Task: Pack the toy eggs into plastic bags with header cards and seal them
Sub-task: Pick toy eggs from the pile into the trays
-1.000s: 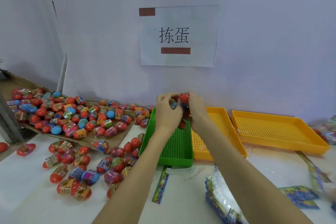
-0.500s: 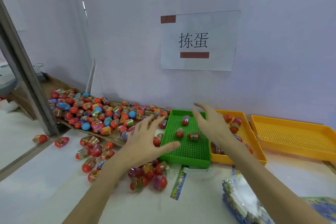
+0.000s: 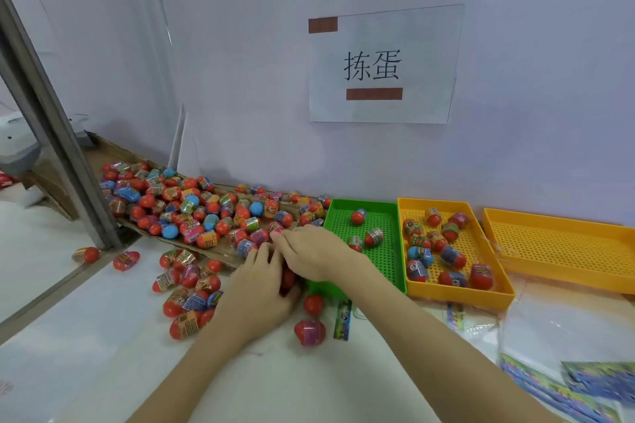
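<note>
We see both hands on the toy eggs (image 3: 192, 216) heaped at ten o'clock on the tabletop (image 3: 86, 371). The left hand (image 3: 259, 288) cups loose eggs; the right hand (image 3: 316, 251) curls over others, though we cannot tell its grip. More eggs lie in the green tray (image 3: 388, 261) and yellow tray (image 3: 481, 251) at two o'clock.

Layout: three trays (image 3: 364, 287) abreast along the wall (image 3: 515, 79).
Egg pile (image 3: 192, 209) on cardboard (image 3: 220, 252) to their left; both hands (image 3: 309, 251) lie before it; cards (image 3: 567, 388) front right on table (image 3: 86, 354).
</note>
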Motion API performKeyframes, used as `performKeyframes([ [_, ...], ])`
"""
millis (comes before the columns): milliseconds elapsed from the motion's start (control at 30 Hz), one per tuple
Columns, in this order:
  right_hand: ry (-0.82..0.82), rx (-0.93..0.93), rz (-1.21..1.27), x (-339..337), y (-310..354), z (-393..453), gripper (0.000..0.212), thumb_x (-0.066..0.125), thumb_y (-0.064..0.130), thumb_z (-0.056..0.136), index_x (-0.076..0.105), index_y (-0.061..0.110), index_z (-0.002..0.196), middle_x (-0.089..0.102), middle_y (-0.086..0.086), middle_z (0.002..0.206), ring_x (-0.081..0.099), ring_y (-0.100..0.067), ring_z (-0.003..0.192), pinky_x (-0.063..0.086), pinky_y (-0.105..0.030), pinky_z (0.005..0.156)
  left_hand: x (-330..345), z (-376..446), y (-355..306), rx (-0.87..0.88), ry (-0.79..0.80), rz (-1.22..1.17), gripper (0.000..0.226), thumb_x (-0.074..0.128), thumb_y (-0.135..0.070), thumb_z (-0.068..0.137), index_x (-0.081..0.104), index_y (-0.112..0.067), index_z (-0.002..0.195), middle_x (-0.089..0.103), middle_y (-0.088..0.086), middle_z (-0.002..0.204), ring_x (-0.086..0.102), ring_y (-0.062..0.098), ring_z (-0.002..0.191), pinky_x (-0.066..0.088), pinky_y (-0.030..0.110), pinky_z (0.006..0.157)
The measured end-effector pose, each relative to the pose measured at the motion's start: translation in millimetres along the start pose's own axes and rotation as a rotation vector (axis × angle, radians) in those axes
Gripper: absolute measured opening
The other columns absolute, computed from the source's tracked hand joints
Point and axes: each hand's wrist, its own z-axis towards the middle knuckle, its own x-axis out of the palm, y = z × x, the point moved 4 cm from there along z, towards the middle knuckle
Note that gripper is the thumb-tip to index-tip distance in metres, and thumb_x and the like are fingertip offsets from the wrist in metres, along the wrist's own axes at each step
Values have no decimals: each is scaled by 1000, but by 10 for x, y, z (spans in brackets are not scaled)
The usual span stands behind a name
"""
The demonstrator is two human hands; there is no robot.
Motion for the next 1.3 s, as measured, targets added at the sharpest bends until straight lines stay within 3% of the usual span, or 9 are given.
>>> performKeyframes([
  [200, 82, 90, 40, 78, 5, 215, 75, 7, 54, 109, 66, 9, 113, 64, -21, 128, 50, -40, 132, 18, -70, 118, -34, 106, -8, -69, -142, -10, 65, 77, -45, 81, 60, -9, 133, 68, 4, 107, 70, 24, 76, 47, 30, 53],
  [333, 32, 78, -38, 96, -30, 232, 73, 7, 52, 110, 65, 11, 129, 57, -22, 135, 45, -41, 134, 22, -66, 117, 8, 139, -15, -60, -88, 88, 69, 57, -57, 82, 57, -17, 138, 66, 0, 112, 67, 18, 87, 50, 30, 55],
  [467, -5, 42, 168, 65, -44, 263, 76, 12, 54, 110, 63, 8, 78, 64, -11, 84, 61, -28, 89, 45, -49, 97, 24, 192, -27, -150, -78, 96, 59, 59, -55, 89, 54, -21, 137, 65, -5, 114, 66, 17, 95, 50, 32, 61],
  [567, -89, 33, 271, 39, -29, 262, 72, 17, 54, 110, 54, 10, 68, 58, -6, 67, 56, -22, 67, 46, -40, 74, 16, 192, -43, -206, -128, 38, 54, 65, -43, 89, 57, -17, 135, 65, -3, 112, 67, 18, 91, 48, 29, 58],
  [767, -427, 110, 537, -92, -106, 138, 61, 28, 41, 113, 68, 11, 78, 68, -3, 75, 64, -21, 75, 47, -40, 78, -165, 280, -150, -217, -255, -94, 55, 79, -24, 81, 61, -13, 131, 59, 6, 119, 63, 26, 81, 53, 35, 57],
  [900, -622, 333, 850, -355, -510, -77, 64, 31, 42, 112, 79, 3, 97, 77, -13, 98, 70, -23, 95, 52, -35, 89, -312, 620, -567, -152, -296, -331, 45, 79, -20, 79, 66, -22, 123, 55, 2, 119, 61, 23, 84, 48, 33, 64],
  [1067, -746, 434, 673, -685, -1217, -660, 53, 33, 37, 112, 77, 17, 93, 75, -5, 95, 67, -12, 87, 52, -32, 79, -75, 1025, -1299, -115, -173, -602, 35, 76, -22, 80, 70, -24, 114, 58, 4, 112, 62, 27, 98, 44, 30, 78],
  [1233, -729, 544, 567, -841, -1728, -1138, 53, 32, 35, 113, 77, 9, 106, 75, -9, 101, 68, -25, 101, 53, -42, 95, 308, 1284, -1703, -192, 132, -928, 49, 84, -21, 81, 63, -19, 126, 56, 9, 125, 62, 24, 111, 53, 36, 99],
  [1300, -696, 517, 584, -854, -1757, -1201, 54, 31, 37, 113, 76, 6, 112, 75, -11, 110, 68, -24, 108, 51, -45, 101, 328, 1307, -1712, -136, 174, -982, 47, 82, -25, 88, 62, -18, 130, 60, 3, 123, 64, 16, 107, 53, 28, 93],
])
